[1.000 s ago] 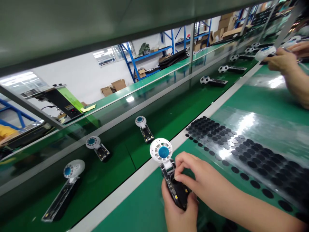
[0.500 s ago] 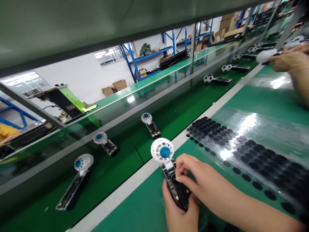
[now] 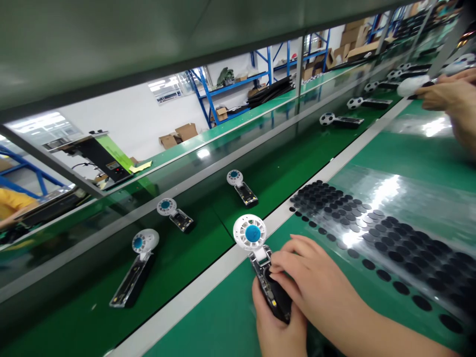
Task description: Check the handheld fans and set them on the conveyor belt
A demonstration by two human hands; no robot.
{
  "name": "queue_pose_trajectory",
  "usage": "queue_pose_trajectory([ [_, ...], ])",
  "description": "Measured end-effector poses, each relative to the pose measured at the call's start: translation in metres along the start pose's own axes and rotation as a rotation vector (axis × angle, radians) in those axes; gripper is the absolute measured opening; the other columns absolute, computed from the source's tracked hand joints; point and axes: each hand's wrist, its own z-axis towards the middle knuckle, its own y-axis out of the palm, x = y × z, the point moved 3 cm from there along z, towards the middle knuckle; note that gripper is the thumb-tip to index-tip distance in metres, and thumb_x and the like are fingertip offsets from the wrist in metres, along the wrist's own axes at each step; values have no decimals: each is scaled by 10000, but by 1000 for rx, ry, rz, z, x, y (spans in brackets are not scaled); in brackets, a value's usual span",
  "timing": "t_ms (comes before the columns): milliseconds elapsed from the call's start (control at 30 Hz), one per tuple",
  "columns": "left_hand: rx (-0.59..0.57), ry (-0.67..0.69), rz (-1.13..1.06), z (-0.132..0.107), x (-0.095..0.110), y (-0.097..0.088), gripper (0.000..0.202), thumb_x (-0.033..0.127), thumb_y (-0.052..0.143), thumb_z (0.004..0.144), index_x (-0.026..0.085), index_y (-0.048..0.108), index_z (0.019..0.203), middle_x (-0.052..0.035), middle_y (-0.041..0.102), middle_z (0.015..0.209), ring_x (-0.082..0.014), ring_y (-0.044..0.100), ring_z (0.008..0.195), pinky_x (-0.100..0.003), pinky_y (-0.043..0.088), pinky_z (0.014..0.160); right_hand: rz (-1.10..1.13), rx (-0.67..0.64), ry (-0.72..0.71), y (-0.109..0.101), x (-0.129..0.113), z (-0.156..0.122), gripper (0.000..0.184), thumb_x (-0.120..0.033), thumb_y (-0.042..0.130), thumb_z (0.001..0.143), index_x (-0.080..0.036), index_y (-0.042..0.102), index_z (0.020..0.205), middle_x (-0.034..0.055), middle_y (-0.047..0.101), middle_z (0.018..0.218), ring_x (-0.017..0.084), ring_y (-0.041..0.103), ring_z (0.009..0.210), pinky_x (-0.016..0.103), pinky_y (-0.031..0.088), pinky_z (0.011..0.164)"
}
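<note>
My left hand (image 3: pixel 277 325) grips the black open handle of a small handheld fan (image 3: pixel 256 248) from below; its white round head with a blue centre points away from me. My right hand (image 3: pixel 310 282) lies over the handle, fingertips pressed together on its upper part near the neck. What sits under those fingertips is hidden. Right of my hands lies a clear sheet with several black round pads (image 3: pixel 375 225).
Three more open fans (image 3: pixel 139 263) (image 3: pixel 174 213) (image 3: pixel 241 186) ride the dark green conveyor belt (image 3: pixel 208 233) at left, and football-headed ones (image 3: pixel 334 120) farther along. Another person's hands (image 3: pixel 446 94) hold a fan at the upper right. A low shelf (image 3: pixel 111 39) hangs overhead.
The fans on the belt have travelled to the right. My right hand has flattened lower over the handle; the left hand keeps its grip.
</note>
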Motion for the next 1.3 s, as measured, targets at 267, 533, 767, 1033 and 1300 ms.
queue_pose_trajectory([
  [267,-21,53,-87,-2,0,3,553,357,601,622,149,407,1096,-155,617,1044,-261,592,956,-291,448,738,-89,223,-43,2,-5,-9,331,-95,459,827,-269,517,1102,-23,700,849,257,492,1048,521,231,976],
  [533,-28,86,-6,-1,-5,2,634,286,602,590,141,393,1170,-156,618,1041,-264,602,896,-321,448,741,788,-83,554,17,24,-10,526,-294,535,761,-248,380,1261,75,536,1212,259,486,1112,437,412,898],
  [767,-61,127,-20,-3,-6,4,652,248,624,600,165,356,1189,-149,627,1022,-268,614,883,-318,458,726,1405,-339,629,17,16,-11,416,-259,583,765,-224,475,1165,19,626,1027,212,554,1012,356,407,888],
  [1033,-110,156,-36,-7,-3,3,637,228,608,584,122,375,1167,-160,631,1010,-249,609,858,-299,454,716,1248,-292,616,6,10,-11,387,-187,539,731,-187,455,1109,70,576,1145,216,518,1061,369,370,925],
  [1300,-300,-6,-308,-6,7,0,595,575,480,721,165,450,1151,-120,637,1036,-260,602,946,-314,464,753,1335,-278,669,12,12,-31,537,-488,463,839,-255,362,1312,32,499,1294,260,425,1196,421,336,994],
])
